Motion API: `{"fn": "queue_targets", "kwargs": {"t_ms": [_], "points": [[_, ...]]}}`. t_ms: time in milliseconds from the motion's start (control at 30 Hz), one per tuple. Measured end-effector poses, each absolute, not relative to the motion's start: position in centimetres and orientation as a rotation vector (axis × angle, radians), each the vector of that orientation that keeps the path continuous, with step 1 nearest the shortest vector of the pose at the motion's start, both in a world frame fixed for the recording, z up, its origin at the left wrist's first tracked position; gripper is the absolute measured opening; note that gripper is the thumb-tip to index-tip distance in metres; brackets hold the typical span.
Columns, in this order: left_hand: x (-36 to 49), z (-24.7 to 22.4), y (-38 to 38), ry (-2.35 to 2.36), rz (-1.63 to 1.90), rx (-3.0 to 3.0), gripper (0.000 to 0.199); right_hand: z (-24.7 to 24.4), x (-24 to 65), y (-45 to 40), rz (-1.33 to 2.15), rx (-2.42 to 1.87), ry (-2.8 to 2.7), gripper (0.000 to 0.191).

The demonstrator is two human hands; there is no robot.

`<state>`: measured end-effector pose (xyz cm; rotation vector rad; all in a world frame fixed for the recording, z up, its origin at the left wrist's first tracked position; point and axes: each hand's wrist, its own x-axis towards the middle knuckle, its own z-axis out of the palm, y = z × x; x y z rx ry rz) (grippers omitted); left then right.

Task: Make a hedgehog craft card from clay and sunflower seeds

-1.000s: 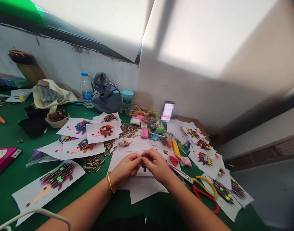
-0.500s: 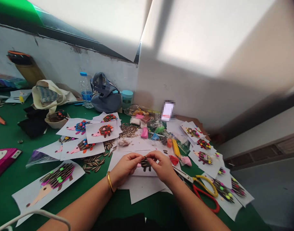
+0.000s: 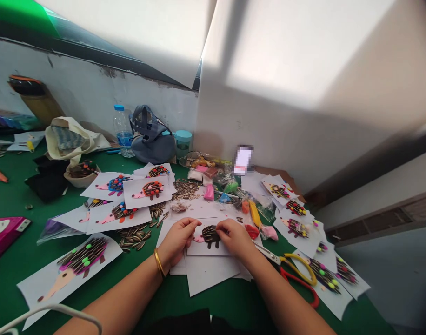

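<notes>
Hedgehog figure with a pink snout and a dark, seed-striped body (image 3: 210,236) lies between the hands on a white paper card (image 3: 195,250) over the green worktop (image 3: 171,298), its long axis running left to right, snout leftward. Left of the figure, the left hand (image 3: 181,242) curls just beside the snout, thumb and forefinger close together; whether they hold anything I cannot tell. Right of it, the nearer right hand (image 3: 238,238) bends its fingertips against the body's right end; any grip is hidden.
</notes>
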<state>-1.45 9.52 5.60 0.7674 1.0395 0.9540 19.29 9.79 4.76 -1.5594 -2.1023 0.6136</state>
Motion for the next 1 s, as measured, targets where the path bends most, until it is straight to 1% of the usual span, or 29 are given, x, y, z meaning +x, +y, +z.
{"fn": "queue_targets", "kwargs": {"t_ms": [1000], "points": [[-1.5, 5.7, 9.5, 1.049, 0.933, 0.776, 0.044, 6.0, 17.8, 10.9, 0.37, -1.613, -2.529, 0.017]]}}
